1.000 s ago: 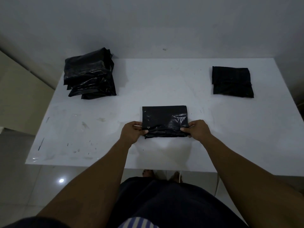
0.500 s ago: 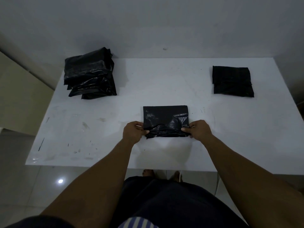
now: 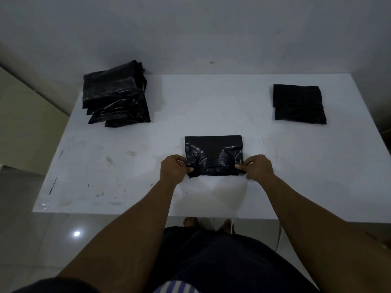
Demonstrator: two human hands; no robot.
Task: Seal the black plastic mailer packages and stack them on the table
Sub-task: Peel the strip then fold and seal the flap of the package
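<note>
Head view: the mailer (image 3: 213,153) you are working on lies flat on the tabletop (image 3: 211,102), straight ahead of you and near the front edge. Its long axis runs left to right, across your body. Your left hand (image 3: 172,170) pinches the near-left corner and your right hand (image 3: 259,168) pinches the near-right corner, so each grip is closed tight on the crumpled near edge of the plastic. From both grips the body of the mailer lies directly away from you, toward the wall. A sealing fold would therefore probably roll forward, with both hands travelling together to keep the edge square.

Neither hand is nearer; they sit level, one at each end of that edge. The tall loose pile (image 3: 115,94) is at the far left, closer to your left hand. The flat pair (image 3: 298,104) is at the far right, closer to your right hand. The flat pair looks like the sealed stack, though you cannot be sure from here.
</note>
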